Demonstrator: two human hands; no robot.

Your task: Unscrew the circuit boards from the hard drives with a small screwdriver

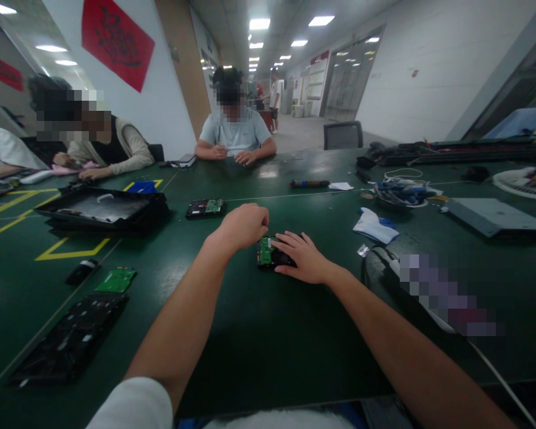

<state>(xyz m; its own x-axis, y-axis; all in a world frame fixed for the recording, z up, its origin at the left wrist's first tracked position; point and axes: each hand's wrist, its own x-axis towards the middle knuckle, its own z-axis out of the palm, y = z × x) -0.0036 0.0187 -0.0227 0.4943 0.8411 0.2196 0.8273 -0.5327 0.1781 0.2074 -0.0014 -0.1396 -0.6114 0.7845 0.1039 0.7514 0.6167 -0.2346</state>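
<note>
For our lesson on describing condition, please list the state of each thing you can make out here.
Near hard drive: flat, board side up, partly covered
Left hand: fingers curled, grip hidden
Right hand: fingers spread
Far hard drive: flat, board side up
Loose circuit board: lying flat
Black trays: stacked
Ceiling lights: lit

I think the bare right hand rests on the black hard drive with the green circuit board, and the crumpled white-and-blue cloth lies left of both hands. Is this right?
Not quite: the head view shows the crumpled white-and-blue cloth to the right of both hands. The bare right hand does rest on the black hard drive with the green circuit board.
</note>
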